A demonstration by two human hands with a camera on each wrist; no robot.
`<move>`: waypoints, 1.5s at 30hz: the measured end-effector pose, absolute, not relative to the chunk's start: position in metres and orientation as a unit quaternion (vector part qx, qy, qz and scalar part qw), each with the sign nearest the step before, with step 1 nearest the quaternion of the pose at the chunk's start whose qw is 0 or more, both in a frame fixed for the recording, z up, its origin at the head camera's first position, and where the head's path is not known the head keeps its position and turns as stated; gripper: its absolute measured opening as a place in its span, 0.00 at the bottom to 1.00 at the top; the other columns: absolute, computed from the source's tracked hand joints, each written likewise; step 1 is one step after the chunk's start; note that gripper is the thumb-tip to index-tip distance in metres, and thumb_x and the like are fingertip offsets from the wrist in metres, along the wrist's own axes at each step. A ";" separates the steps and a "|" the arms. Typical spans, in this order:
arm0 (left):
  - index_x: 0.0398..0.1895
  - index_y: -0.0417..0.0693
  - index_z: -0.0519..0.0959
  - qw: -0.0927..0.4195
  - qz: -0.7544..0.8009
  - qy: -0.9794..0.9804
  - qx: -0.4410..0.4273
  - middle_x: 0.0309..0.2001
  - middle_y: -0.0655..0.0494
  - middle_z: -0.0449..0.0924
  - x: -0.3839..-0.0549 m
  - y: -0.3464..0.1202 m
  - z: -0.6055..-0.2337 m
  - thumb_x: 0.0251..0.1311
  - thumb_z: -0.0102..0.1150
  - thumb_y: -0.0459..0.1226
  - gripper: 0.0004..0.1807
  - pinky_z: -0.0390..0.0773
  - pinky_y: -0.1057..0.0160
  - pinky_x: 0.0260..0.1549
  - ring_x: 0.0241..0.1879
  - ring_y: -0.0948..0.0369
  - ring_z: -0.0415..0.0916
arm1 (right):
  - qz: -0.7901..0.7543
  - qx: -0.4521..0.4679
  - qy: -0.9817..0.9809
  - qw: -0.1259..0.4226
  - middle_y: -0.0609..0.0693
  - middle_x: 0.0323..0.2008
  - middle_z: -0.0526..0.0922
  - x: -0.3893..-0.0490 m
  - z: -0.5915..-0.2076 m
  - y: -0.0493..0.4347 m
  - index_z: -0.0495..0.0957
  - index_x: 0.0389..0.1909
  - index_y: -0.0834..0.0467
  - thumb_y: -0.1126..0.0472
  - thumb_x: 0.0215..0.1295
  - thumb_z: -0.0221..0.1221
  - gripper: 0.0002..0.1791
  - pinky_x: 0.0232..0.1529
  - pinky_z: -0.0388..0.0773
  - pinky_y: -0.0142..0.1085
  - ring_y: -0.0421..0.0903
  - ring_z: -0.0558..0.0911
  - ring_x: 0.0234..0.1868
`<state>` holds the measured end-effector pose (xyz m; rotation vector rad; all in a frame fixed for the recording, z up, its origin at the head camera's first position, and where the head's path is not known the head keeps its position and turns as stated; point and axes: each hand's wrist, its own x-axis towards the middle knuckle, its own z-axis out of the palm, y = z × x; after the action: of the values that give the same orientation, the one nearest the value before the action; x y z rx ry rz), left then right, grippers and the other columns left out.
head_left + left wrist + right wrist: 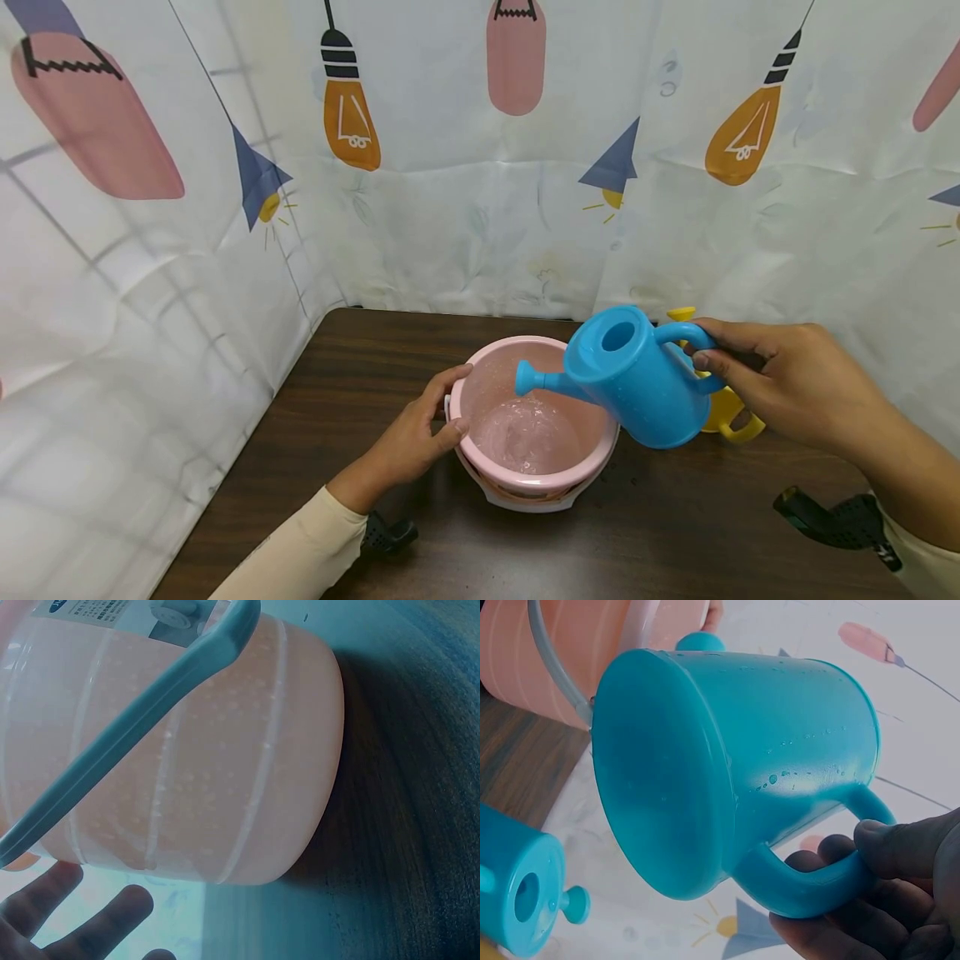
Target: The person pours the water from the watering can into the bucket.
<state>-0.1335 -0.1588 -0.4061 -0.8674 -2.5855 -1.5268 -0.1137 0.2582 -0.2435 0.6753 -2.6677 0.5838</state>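
Observation:
A pink bucket [532,482] stands on the dark table, with rippled water [525,437] inside. My left hand [408,437] touches its left rim, thumb and fingers spread; in the left wrist view, extended fingers [105,922] show beside the bucket wall [202,765]. My right hand [787,379] grips a blue watering can [648,392] by its handle. The can is tilted, its spout pointing left above the bucket's opening. Droplets cling to the can [795,727] in the right wrist view, where fingers and thumb curl round the handle.
Behind the held can stands a yellow watering can [742,429], partly hidden. A second blue watering can [525,892] shows in the right wrist view. The bucket has a grey carrying handle [135,735]. Printed white cloth [465,233] hangs behind and left of the wooden table [360,358].

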 end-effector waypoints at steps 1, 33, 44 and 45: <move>0.79 0.63 0.55 0.008 -0.488 -0.828 -0.277 0.65 0.51 0.72 -0.134 -0.159 -0.406 0.70 0.55 0.52 0.37 0.78 0.52 0.52 0.56 0.54 0.78 | 0.204 0.237 -0.936 0.164 0.62 0.41 0.88 -0.114 -0.244 0.258 0.79 0.62 0.67 0.65 0.64 0.69 0.26 0.14 0.60 0.34 0.36 0.64 0.13; 0.79 0.63 0.55 0.008 -0.487 -0.829 -0.275 0.64 0.52 0.72 -0.132 -0.159 -0.406 0.70 0.55 0.50 0.37 0.78 0.54 0.51 0.54 0.55 0.77 | 0.208 0.224 -0.940 0.151 0.64 0.42 0.88 -0.115 -0.243 0.257 0.78 0.62 0.68 0.63 0.66 0.69 0.26 0.15 0.62 0.34 0.36 0.72 0.19; 0.79 0.65 0.55 0.006 -0.485 -0.831 -0.273 0.64 0.53 0.72 -0.132 -0.159 -0.406 0.70 0.55 0.51 0.37 0.77 0.52 0.51 0.55 0.55 0.77 | 0.205 0.223 -0.941 0.148 0.63 0.41 0.88 -0.115 -0.243 0.257 0.78 0.63 0.68 0.64 0.66 0.68 0.26 0.14 0.61 0.34 0.36 0.68 0.15; 0.80 0.65 0.55 0.006 -0.484 -0.831 -0.274 0.64 0.53 0.72 -0.132 -0.159 -0.406 0.70 0.55 0.51 0.37 0.77 0.52 0.51 0.55 0.55 0.77 | 0.205 0.224 -0.941 0.147 0.63 0.41 0.88 -0.116 -0.243 0.257 0.78 0.63 0.68 0.64 0.66 0.68 0.26 0.14 0.61 0.34 0.36 0.68 0.15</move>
<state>-0.1323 -0.1590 -0.4060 -0.8572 -2.6006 -1.5162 -0.1155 0.2574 -0.2433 0.6436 -2.7087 0.5910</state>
